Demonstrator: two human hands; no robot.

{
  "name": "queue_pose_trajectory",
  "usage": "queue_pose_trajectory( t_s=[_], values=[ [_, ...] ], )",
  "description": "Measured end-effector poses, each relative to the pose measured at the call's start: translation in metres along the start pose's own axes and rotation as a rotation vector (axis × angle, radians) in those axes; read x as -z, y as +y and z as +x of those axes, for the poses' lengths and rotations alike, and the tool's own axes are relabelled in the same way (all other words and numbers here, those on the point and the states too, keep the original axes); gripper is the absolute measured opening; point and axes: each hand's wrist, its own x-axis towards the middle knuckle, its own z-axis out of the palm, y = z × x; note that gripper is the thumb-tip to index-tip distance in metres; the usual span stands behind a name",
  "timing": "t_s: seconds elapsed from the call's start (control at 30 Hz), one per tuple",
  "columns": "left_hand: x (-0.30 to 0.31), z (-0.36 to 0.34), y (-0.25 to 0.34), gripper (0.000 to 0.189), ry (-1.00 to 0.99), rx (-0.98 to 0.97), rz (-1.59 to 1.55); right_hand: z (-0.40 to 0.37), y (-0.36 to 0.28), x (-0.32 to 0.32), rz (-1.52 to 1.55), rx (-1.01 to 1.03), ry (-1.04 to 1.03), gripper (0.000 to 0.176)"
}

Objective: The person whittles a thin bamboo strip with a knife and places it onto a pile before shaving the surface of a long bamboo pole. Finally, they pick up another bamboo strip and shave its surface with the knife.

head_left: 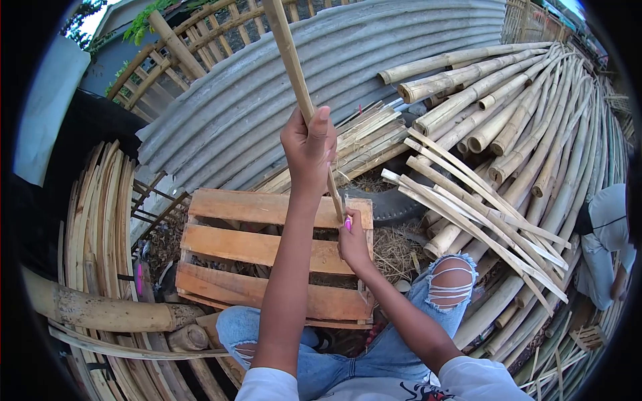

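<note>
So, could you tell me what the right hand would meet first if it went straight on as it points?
Probably the top slat of the wooden pallet: the right hand, at the lower end of the bamboo strip, points across it. Depth is unclear, so it might pass above.

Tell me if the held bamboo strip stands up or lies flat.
Upright, slightly tilted: left hand grips the bamboo strip mid-length; its lower end meets the right hand above the pallet.

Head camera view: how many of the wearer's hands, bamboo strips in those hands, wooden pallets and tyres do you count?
Hands: 2, left hand and right hand
Held bamboo strip: 1
Wooden pallet: 1
Tyre: 1
Total: 5
</note>
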Motion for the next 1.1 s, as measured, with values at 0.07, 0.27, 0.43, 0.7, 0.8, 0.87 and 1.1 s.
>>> queue_pose_trajectory(
  t_s=[0.07, 0.27, 0.43, 0.7, 0.8, 0.87, 1.1],
  values=[
    [0.005, 0.002, 0.0, 0.039, -0.008, -0.006, -0.006, -0.003, -0.019, 0.009, 0.125, -0.022, -0.095, 0.037],
    [0.014, -0.007, 0.008, 0.042, -0.004, -0.012, -0.066, 0.002, 0.037, 0.002, -0.236, -0.028, -0.061, 0.036],
    [0.023, 0.002, 0.055, 0.042, -0.013, -0.058, -0.029, 0.014, 0.017, 0.009, -0.161, 0.07, 0.008, 0.04],
    [0.097, -0.023, 0.149, 0.031, 0.102, -0.089, 0.149, 0.019, 0.015, 0.012, -0.202, 0.226, 0.05, 0.045],
    [0.124, -0.039, 0.177, 0.026, 0.266, -0.173, 0.313, 0.013, 0.01, 0.007, -0.211, 0.16, 0.005, 0.046],
    [0.131, -0.051, 0.206, 0.025, 0.359, -0.194, 0.399, 0.012, 0.008, 0.0, -0.151, 0.091, -0.053, 0.046],
    [0.18, -0.139, 0.226, 0.022, 0.717, -0.202, 0.731, 0.023, 0.034, -0.037, -0.135, 0.323, -0.161, 0.047]
  ],
)
